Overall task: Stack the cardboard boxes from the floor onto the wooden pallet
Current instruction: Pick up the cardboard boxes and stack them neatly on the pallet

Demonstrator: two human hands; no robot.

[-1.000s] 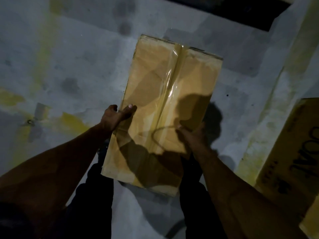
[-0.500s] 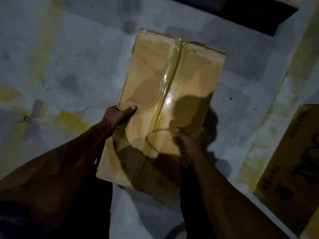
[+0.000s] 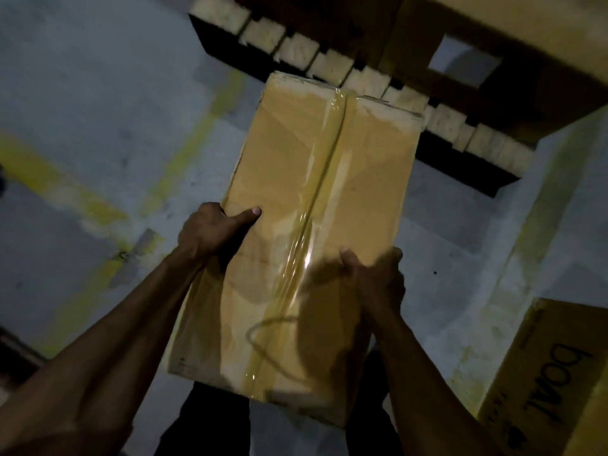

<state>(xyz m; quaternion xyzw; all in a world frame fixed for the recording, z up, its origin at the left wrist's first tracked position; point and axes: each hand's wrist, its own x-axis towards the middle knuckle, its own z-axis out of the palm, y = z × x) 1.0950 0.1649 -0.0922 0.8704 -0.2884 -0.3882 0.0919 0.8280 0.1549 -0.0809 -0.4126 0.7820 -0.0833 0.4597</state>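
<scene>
Both hands, left (image 3: 210,232) and right (image 3: 378,281), clamped on the taped cardboard box (image 3: 316,205) (thumbs on top).

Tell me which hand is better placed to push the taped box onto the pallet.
Probably the right hand: it grips the taped cardboard box nearer its rear end, behind the wooden pallet. The left hand holds the side.

A tan-brown cardboard box (image 3: 316,199) has a glossy strip of clear tape (image 3: 324,179) down its middle. The floor (image 3: 98,110) is grey-blue concrete with worn yellow painted lines (image 3: 194,133). A pale wooden pallet (image 3: 362,77) shows dark gaps between its slats, and a yellowish-brown second box (image 3: 543,383) carries black lettering.
</scene>
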